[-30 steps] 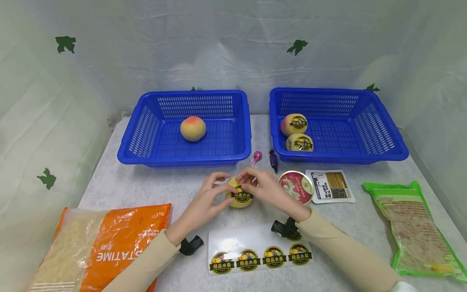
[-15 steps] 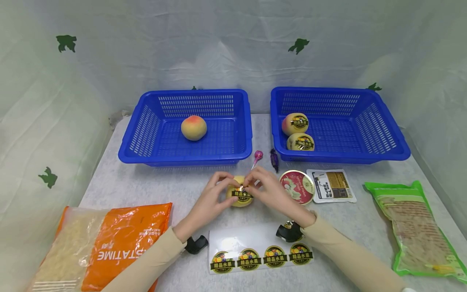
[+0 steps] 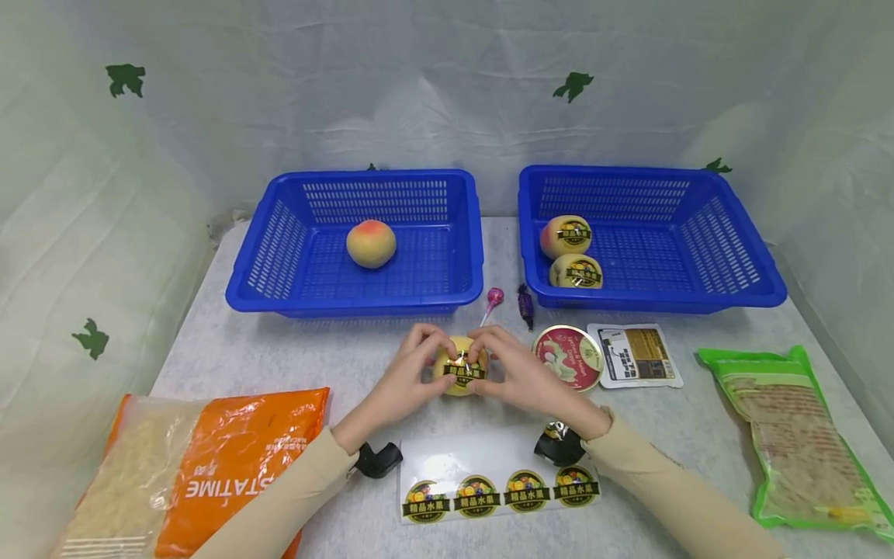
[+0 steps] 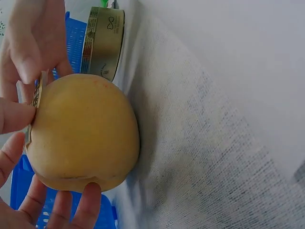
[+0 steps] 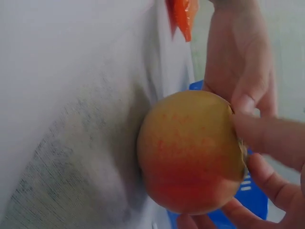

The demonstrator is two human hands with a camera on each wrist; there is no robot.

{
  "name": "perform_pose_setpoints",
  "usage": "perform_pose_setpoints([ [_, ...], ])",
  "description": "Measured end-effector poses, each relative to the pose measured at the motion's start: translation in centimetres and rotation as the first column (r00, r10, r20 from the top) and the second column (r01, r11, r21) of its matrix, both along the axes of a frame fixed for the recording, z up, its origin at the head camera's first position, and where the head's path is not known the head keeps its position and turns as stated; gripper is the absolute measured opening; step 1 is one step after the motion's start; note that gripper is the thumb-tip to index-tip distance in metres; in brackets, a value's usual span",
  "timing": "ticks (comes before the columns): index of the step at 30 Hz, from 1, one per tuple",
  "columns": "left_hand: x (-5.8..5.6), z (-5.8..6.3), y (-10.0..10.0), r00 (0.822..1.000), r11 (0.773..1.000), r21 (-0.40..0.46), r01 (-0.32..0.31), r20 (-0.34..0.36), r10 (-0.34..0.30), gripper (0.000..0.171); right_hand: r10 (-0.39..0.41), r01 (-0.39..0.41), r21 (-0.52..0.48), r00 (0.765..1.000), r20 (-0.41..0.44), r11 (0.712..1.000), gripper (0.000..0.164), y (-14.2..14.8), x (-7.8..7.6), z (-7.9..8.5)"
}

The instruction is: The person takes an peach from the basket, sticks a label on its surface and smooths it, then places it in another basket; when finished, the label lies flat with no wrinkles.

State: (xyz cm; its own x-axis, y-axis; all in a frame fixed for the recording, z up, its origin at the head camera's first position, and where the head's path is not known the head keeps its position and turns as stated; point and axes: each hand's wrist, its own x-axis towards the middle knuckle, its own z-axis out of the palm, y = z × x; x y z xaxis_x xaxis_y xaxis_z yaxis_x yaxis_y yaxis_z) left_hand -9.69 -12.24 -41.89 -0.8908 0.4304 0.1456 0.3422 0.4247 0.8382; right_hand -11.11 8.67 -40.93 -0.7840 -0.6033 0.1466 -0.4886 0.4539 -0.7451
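Note:
A yellow peach with a red blush (image 4: 86, 133) sits on the table between both hands. On its upper face lies a round black-and-gold fruit sticker (image 3: 464, 371). My left hand (image 3: 410, 374) holds the peach from the left, thumb at the sticker's lower edge and fingers bent over the far side. From the right, my right hand (image 3: 515, 369) grips it likewise, its thumb against the label. In the left wrist view, part of the sticker's edge stands out from the skin. The right wrist view shows the red side of the fruit (image 5: 190, 152).
Near the front lies a sticker sheet (image 3: 461, 456). The left blue basket (image 3: 356, 301) holds one peach (image 3: 371, 244); the right basket (image 3: 656, 298) holds two labelled ones. Around them are a lollipop (image 3: 494, 296), a round tin (image 3: 567, 359), a white packet (image 3: 634, 355), an orange bag (image 3: 237, 458) and a green-edged bag (image 3: 796, 435).
Both hands have spread from the sticker's top edge to its two sides. The right thumb has come down to the lower right of the label. The peach stays in place.

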Motion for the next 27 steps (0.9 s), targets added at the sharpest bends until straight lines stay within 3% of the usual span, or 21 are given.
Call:
perform_pose_setpoints([
  [6,-0.1,-0.2,0.2,1.0,0.997,-0.078,0.018,0.015,-0.017,0.029,-0.017,0.016,-0.048,1.0,-0.004,0.999,0.03,-0.2,-0.2,-0.6],
  [14,-0.1,-0.2,0.3,0.999,0.998,-0.061,0.0,0.033,0.002,0.03,0.005,0.041,-0.219,0.979,0.204,0.975,0.017,0.1,-0.8,-1.1],
  [22,-0.1,-0.1,1.0,0.999,0.989,-0.142,-0.032,-0.006,0.032,0.036,0.016,0.084,-0.285,0.944,0.33,0.955,0.014,0.0,-0.3,1.2],
  [27,-0.1,0.0,1.2,0.999,0.988,-0.147,-0.048,-0.004,0.048,0.037,0.021,0.111,-0.316,0.922,0.388,0.942,0.014,0.2,-0.3,1.4],
])
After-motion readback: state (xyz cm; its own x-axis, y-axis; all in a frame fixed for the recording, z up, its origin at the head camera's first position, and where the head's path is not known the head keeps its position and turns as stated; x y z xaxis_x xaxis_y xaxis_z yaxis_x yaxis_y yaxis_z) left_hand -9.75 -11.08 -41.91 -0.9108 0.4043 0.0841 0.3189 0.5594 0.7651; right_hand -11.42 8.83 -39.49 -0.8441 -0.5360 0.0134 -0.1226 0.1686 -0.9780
